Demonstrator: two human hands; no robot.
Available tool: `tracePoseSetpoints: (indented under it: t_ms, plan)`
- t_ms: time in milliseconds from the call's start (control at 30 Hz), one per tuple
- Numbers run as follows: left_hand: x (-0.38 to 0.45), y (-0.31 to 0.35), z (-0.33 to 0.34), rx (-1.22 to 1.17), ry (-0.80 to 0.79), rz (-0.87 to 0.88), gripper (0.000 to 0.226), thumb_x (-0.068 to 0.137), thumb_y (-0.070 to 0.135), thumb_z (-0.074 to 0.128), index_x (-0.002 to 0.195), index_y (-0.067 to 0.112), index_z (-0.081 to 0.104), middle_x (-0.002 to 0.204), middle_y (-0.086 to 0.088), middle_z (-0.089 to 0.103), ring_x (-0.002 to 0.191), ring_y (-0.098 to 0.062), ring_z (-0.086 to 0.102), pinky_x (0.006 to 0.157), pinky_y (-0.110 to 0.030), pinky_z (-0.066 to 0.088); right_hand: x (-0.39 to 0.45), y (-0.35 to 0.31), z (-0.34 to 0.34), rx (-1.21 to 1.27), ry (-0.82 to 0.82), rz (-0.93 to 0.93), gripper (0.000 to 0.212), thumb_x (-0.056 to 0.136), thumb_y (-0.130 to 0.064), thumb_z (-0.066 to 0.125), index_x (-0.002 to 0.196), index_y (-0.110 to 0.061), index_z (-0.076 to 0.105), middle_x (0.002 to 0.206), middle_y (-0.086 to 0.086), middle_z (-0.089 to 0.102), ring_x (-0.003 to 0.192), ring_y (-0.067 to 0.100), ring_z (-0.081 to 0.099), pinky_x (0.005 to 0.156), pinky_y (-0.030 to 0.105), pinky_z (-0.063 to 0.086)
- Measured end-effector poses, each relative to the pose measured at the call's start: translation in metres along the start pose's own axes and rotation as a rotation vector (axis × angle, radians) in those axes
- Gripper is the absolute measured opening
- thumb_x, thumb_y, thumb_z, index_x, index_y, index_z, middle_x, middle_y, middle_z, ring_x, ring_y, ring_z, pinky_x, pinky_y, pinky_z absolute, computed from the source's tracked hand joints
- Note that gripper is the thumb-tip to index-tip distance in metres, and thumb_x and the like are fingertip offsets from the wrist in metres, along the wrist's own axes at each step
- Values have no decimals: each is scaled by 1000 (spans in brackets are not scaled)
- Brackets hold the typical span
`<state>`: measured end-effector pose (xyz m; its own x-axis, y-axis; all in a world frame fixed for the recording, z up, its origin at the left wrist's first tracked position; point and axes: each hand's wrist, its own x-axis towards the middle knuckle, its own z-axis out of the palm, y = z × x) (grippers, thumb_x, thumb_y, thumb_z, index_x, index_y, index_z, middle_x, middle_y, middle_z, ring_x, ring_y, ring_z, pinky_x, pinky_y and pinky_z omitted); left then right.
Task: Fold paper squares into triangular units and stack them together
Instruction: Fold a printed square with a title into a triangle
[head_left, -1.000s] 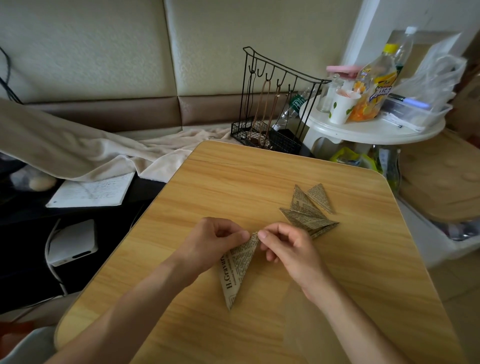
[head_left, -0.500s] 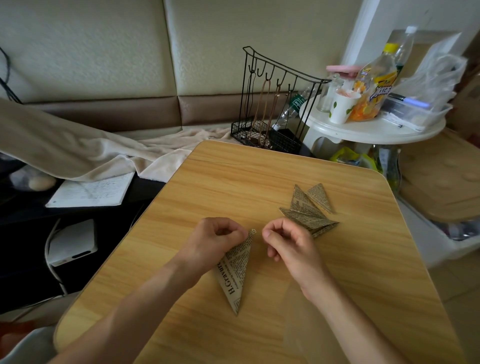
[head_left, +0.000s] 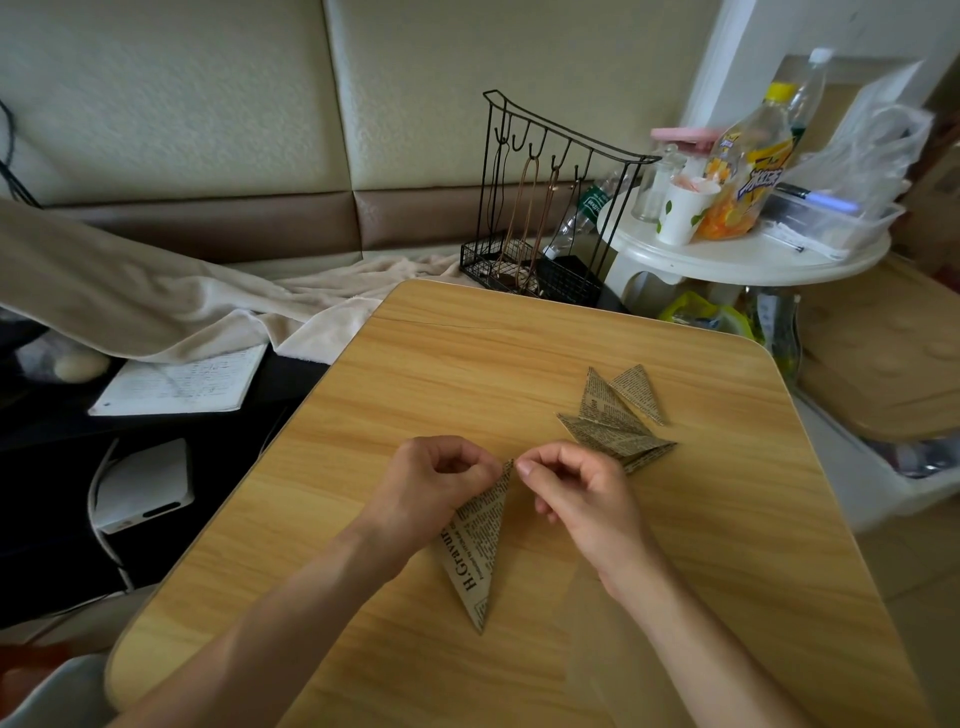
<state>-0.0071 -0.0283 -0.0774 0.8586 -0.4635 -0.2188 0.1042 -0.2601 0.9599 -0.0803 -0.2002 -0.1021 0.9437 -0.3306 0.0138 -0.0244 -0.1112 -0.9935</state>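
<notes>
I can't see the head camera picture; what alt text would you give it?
Two hands work a long newsprint triangle on a wooden table: the left hand pinches its top corner, the curled right hand is at the tip. A pile of folded triangles lies beyond the right hand.

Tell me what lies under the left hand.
The left hand covers the upper left part of the folded newsprint triangle, which lies on the wooden table. That covered part is hidden.
</notes>
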Motion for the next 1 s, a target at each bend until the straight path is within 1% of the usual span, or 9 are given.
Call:
tracePoseSetpoints:
  t_ms: [167,300,467,633,733,833,933,1000]
  plan:
    - [1,-1,0,-2,-16,-5,9,91,25,76,86,19,80,89,-10,76,73,-11,69,68,-25,55,0,-1,1,-4,2,10,6,94,-12,73,91,-10,78,68,1,63,61,9,56,53,22,44]
    - [2,-2,1,-1,-44,-5,8,91,24,76,88,18,80,88,-9,77,73,-10,69,66,-22,55,-1,-2,1,5,0,20,6,94,-13,74,91,-11,78,70,2,65,62,8,57,54,21,45]
    - [2,-3,1,2,-64,2,7,92,24,75,88,19,79,89,-11,76,74,-12,69,67,-24,56,-2,-3,2,6,-21,12,6,94,-13,73,90,-11,78,70,-1,65,62,6,57,55,18,45]
    - [1,-2,1,38,-62,12,10,91,24,76,89,15,78,92,-19,74,75,-20,64,72,-37,51,-1,-3,1,4,-68,-27,7,95,-7,70,90,-6,75,71,-3,65,62,5,57,57,15,45]
    - [1,0,2,59,-55,16,10,90,23,77,90,13,79,90,-17,76,76,-21,66,74,-41,53,-1,-2,0,-8,-94,-36,7,96,-6,70,89,-5,73,68,-7,65,63,4,56,58,14,44]
    - [0,1,2,75,-55,19,10,89,23,78,90,13,80,88,-13,77,79,-23,71,81,-49,58,-1,-1,0,-15,-103,-36,9,96,-5,69,88,-6,72,66,-9,63,62,4,56,58,14,44]
    - [0,2,2,87,-59,26,10,88,24,80,90,14,81,87,-10,78,89,-32,74,84,-50,58,-1,-2,1,-37,-83,-37,12,95,-5,69,85,-9,72,66,-7,62,62,5,55,57,16,44]
    - [-1,1,2,99,-68,34,8,88,25,80,89,17,81,86,-9,78,87,-33,74,82,-49,59,0,-1,2,-53,-42,-28,17,95,-4,68,81,-11,71,68,-4,62,62,7,55,56,18,44]
